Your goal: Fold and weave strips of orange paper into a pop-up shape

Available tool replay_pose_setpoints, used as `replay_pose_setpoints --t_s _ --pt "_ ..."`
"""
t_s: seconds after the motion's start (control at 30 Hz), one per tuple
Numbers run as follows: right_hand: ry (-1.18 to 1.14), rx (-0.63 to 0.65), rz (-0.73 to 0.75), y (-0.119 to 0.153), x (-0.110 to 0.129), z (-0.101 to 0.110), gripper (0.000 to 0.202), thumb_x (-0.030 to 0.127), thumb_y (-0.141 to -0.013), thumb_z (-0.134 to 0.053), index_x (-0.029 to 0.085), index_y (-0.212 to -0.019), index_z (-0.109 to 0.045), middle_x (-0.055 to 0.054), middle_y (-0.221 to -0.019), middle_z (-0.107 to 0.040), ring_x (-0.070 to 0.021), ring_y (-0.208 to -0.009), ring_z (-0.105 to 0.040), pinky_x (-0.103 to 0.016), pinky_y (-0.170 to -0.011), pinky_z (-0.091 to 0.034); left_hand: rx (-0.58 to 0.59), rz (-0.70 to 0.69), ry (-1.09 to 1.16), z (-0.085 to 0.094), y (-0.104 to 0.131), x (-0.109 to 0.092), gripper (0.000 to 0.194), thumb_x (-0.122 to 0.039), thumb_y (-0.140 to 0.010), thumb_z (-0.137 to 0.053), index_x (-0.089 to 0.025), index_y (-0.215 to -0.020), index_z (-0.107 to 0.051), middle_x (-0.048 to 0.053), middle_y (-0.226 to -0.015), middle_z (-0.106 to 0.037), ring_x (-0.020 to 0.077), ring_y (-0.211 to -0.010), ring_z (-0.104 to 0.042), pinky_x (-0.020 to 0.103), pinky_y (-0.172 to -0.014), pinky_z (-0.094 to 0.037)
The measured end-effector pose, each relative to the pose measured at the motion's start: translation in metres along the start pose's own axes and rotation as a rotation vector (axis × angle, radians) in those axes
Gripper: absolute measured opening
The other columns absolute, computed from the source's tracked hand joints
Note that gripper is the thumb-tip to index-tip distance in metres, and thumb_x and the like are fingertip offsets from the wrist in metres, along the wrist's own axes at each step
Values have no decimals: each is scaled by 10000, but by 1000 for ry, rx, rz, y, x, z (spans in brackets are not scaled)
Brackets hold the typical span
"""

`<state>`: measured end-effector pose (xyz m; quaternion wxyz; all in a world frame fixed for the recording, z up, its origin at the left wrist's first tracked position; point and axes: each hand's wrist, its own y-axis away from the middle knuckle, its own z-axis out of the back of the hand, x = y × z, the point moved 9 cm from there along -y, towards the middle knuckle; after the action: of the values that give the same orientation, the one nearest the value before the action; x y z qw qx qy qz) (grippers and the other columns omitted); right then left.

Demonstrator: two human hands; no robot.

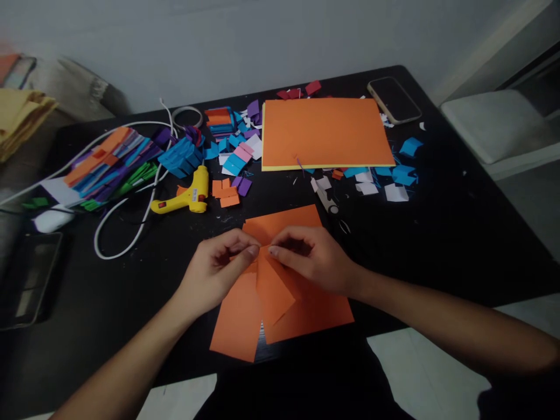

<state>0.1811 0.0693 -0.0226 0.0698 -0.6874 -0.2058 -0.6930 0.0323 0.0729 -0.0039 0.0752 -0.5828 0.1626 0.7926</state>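
Paper piece [275, 283], orange, seemingly being folded: best to match edges, then press the crease evenly from the pinched end. It sits between and just below both sets of fingertips, over larger orange sheets [321, 318]. Left hand [214, 262] pinches its top corner, thumb to index; right hand [317, 254] pinches just alongside. Beyond: yellow glue gun [200, 189], orange-topped sheet stack [326, 131], smartphone [394, 99] off right.

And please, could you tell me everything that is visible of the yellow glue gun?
The yellow glue gun looks plastic, with a red switch on its handle and a pale label on its body. It lies on its side on the black table, not held, handle pointing left, beside orange paper pieces.
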Motion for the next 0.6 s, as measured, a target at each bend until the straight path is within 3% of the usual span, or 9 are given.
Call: replay_pose_setpoints --t_s 0.13,0.23,0.33,0.43,0.6 --pt "-230 58 -17 0 -6 -7 210 298 -953 -626 175 -1105 -702 -30 -890 -702 -144 -772 -717 -311 -743 -645 -15 20 30 0 -1 5 194 -320 -935 -667 -162 -839 -725 -26 -631 -592 90 -569 -500 195 -527 -383" --pt "-223 61 56 1 -2 -7 294 208 -898 -663 201 -1191 -678 -42 -1000 -693 -146 -806 -731 -310 -729 -662 -24 42 42 1 -1 10 220 -355 -949 -660 -164 -864 -727 -7 -657 -632 109 -607 -554 210 -558 -416" --pt "-105 49 124 2 3 -7 282 184 -860 -720 194 -1142 -707 -46 -971 -720 -152 -811 -736 -278 -709 -648 -5 75 46 -2 1 13 248 -381 -958 -644 -162 -890 -738 19 -686 -679 133 -628 -614 226 -573 -452" --pt "-75 -11 85 1 -1 -2 160 264 -893 -723 180 -1028 -737 -45 -905 -737 -144 -750 -728 -266 -673 -641 41 66 66 -6 3 10 193 -350 -924 -674 -169 -917 -740 36 -749 -728 159 -668 -672 238 -594 -505" --pt "-123 -91 23 -1 -10 5 196 349 -883 -748 176 -976 -742 -46 -901 -743 -140 -697 -718 -270 -633 -647 25 -126 -63 -3 3 -12 135 -169 -836 -663 -180 -959 -716 34 -916 -769 175 -786 -716 247 -690 -559"
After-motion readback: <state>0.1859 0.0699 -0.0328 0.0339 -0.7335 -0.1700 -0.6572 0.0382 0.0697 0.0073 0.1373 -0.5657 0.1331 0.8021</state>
